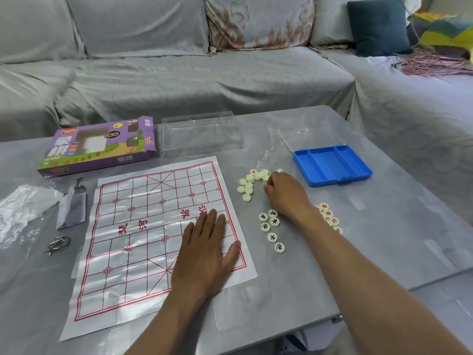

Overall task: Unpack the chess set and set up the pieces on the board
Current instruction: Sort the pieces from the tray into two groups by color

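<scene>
My left hand (207, 248) flat, fingers straight, pressing paper board (143, 226). My right hand (284, 193) curled, pinching white piece at pile (252, 181) on table (384, 226).

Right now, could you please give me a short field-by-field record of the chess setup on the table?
board: paper sheet spread flat, no pieces on it
left hand: flat on the board
right hand: fingers curled at the pile of cream pieces
black-marked pieces: face up beside the board
blue tray: empty
purple box: opened
</scene>
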Tool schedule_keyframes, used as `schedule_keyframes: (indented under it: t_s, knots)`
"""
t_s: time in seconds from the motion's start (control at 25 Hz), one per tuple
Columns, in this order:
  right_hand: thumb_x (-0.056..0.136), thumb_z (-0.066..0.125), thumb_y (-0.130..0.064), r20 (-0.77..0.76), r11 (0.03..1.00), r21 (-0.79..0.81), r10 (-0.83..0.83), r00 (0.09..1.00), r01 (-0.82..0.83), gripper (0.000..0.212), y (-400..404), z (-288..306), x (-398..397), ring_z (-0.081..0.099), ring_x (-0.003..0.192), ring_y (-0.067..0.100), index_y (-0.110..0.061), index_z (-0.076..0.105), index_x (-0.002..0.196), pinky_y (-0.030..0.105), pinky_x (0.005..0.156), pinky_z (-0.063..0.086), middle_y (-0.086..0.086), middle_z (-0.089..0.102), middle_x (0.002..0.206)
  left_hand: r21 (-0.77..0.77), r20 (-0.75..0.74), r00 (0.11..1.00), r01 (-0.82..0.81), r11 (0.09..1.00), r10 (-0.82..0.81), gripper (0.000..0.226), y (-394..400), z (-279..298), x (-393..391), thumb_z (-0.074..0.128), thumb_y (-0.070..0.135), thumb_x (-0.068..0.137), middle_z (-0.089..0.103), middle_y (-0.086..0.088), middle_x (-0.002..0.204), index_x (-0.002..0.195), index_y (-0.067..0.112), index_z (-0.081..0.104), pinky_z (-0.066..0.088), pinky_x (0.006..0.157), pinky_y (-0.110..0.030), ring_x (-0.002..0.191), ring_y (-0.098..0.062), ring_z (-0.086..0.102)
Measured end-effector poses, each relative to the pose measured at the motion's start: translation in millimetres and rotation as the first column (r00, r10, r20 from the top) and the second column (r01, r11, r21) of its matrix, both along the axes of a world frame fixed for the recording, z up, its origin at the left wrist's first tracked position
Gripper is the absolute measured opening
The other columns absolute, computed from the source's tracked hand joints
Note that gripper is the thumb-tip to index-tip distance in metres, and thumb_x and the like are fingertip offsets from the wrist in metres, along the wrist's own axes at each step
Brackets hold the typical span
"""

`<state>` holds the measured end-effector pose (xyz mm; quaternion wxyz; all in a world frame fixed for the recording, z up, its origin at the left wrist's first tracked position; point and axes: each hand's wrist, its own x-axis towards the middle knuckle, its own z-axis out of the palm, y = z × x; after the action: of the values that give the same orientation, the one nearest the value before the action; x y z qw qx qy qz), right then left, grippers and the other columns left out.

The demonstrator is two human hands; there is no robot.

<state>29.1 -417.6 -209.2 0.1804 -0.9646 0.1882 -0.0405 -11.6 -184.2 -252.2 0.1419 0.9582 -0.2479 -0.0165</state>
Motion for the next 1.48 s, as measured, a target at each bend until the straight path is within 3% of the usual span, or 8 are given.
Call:
schedule_keyframes:
  t_s: [0.12, 0.2, 0.32, 0.92, 1.04, 1.16, 1.24, 1.48]
  knots:
    - [0.098, 0.047, -0.019, 0.107, 0.938, 0.343, -0.099, 0.989, 0.056, 0.026, -5, 10, -11, 0.059, 0.076, 0.024, -0.005, 0.061, 0.083, 0.031, 0.063, 0.04, 0.01, 0.062, 0.082, -0.002, -0.005, 1.0, -0.002, 1.0, 0.002, 0.092, 0, 0, 0, -0.017, 0.077, 0.074, -0.01, 0.012, 0.161, 0.154, 0.034, 0.0, -0.008, 0.12, -0.034, 0.148, -0.009, -0.013]
    - [0.098, 0.051, -0.021, 0.122, 0.768, 0.636, -0.207, 0.971, 0.083, 0.024, -10, 23, -24, 0.057, 0.06, 0.017, -0.008, 0.064, 0.083, 0.03, 0.057, 0.047, 0.007, 0.062, 0.071, -0.003, -0.004, 1.0, -0.001, 1.0, 0.001, 0.09, 0, 0, 0, -0.014, 0.077, 0.077, -0.009, 0.012, 0.161, 0.154, 0.034, 0.001, -0.008, 0.119, -0.034, 0.148, -0.01, -0.012]
    - [0.098, 0.054, -0.019, 0.117, 0.697, 0.713, -0.228, 0.967, 0.078, 0.019, -21, 31, -47, 0.054, 0.056, 0.013, -0.013, 0.065, 0.083, 0.027, 0.055, 0.049, 0.004, 0.061, 0.068, 0.023, 0.007, 1.0, 0.001, 1.0, -0.001, 0.089, 0, 0, 0, -0.013, 0.075, 0.077, -0.008, 0.011, 0.162, 0.154, 0.033, 0.0, -0.008, 0.119, -0.034, 0.148, -0.011, -0.012]
    - [0.09, 0.065, -0.013, -0.255, 0.82, 0.564, 0.063, 0.965, 0.096, 0.009, -9, 24, -73, 0.064, 0.053, 0.018, -0.008, 0.066, 0.083, 0.027, 0.05, 0.051, 0.01, 0.07, 0.067, -0.018, 0.005, 1.0, 0.015, 1.0, -0.015, 0.094, 0, 3, -1, -0.013, 0.079, 0.076, -0.002, 0.009, 0.162, 0.154, 0.031, 0.008, -0.005, 0.119, -0.035, 0.149, -0.013, -0.007]
    - [0.09, 0.066, -0.022, -0.13, 0.868, 0.492, -0.006, 0.991, 0.07, 0.013, -13, 26, -65, 0.063, 0.057, 0.017, -0.011, 0.065, 0.083, 0.028, 0.055, 0.05, 0.007, 0.071, 0.07, -0.021, 0.006, 1.0, 0.011, 1.0, -0.011, 0.083, 0, 3, -1, 0.0, 0.073, 0.083, 0.0, 0.009, 0.162, 0.154, 0.03, 0.009, -0.005, 0.12, -0.035, 0.149, -0.012, -0.007]
    - [0.091, 0.059, -0.022, 0.109, 0.98, 0.198, -0.053, 0.993, 0.03, 0.017, -26, 19, -40, 0.061, 0.094, 0.02, -0.018, 0.063, 0.107, 0.032, 0.081, 0.048, 0.002, 0.065, 0.104, -0.001, 0.011, 1.0, 0.009, 1.0, -0.009, 0.083, 0, 4, -1, -0.003, 0.071, 0.082, -0.004, 0.01, 0.162, 0.154, 0.031, 0.005, -0.005, 0.121, -0.035, 0.149, -0.011, -0.009]
    - [0.093, 0.053, -0.021, 0.094, 0.997, 0.075, -0.001, 0.996, -0.006, 0.029, -31, 7, -24, 0.055, 0.108, 0.026, -0.018, 0.058, 0.122, 0.036, 0.088, 0.044, 0.006, 0.058, 0.118, 0.0, 0.006, 1.0, 0.007, 1.0, -0.007, 0.084, 1, 4, -2, -0.005, 0.073, 0.081, -0.007, 0.011, 0.162, 0.154, 0.032, 0.002, -0.008, 0.119, -0.033, 0.148, -0.01, -0.012]
    - [0.093, 0.053, -0.023, 0.156, 0.993, 0.066, -0.104, 0.982, 0.094, 0.014, -29, -13, -4, 0.057, 0.093, 0.022, -0.014, 0.062, 0.098, 0.031, 0.075, 0.043, 0.005, 0.061, 0.101, 0.001, 0.002, 1.0, 0.003, 1.0, -0.003, 0.087, 1, 0, 0, -0.012, 0.076, 0.078, -0.011, 0.012, 0.161, 0.154, 0.033, 0.0, -0.01, 0.118, -0.033, 0.147, -0.009, -0.014]
